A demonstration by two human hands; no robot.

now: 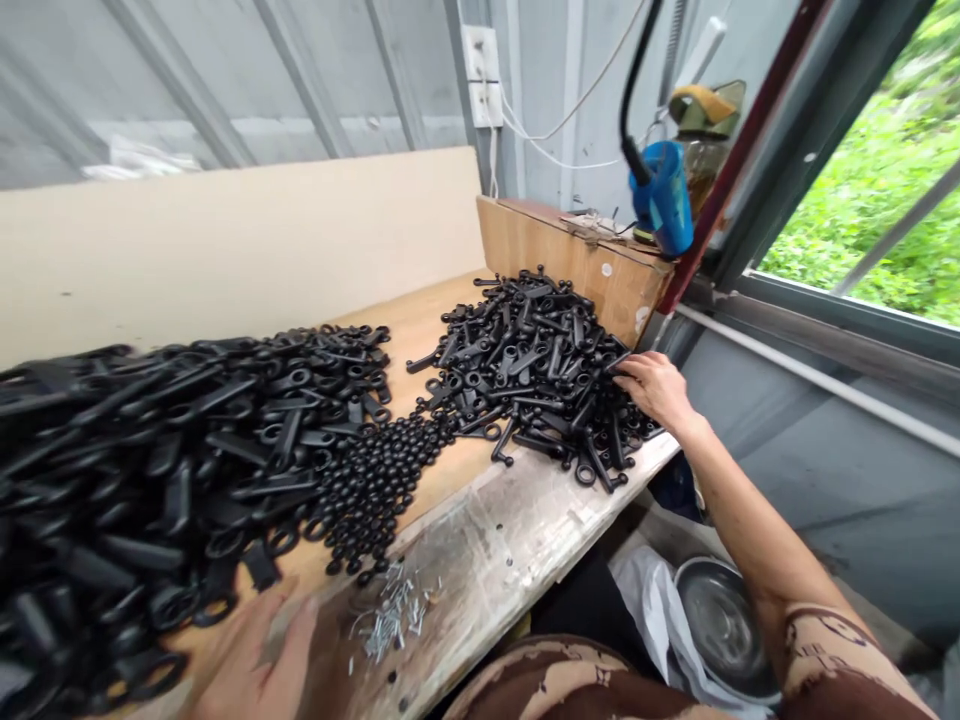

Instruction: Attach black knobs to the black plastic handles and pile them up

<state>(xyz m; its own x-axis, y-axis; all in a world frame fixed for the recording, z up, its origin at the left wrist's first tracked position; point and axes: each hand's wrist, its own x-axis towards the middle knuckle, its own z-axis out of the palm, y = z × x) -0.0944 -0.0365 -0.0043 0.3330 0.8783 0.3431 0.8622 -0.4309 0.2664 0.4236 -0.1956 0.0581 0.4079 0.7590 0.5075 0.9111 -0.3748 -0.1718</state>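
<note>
My right hand (656, 390) reaches to the right edge of a heap of black crank handles (532, 350). Its fingers are pinched on a black crank handle (618, 363) at the side of that heap. Low in the view, my left hand (259, 655) is a little blurred, thumb and fingers apart, beside a larger pile of black ringed lever arms (172, 430). Nothing shows in it. Between the two piles lie many small round black knobs (386, 465). A scatter of thin silvery pins (394, 615) rests on the bench near my left hand.
The wooden bench (517, 520) has a worn front edge. A pale board (247, 240) and a cardboard box (570, 250) stand behind the piles. A blue cup-shaped holder (664, 200) hangs at the right with a black cord. Below are a metal basin (724, 620) and a white bag (649, 600).
</note>
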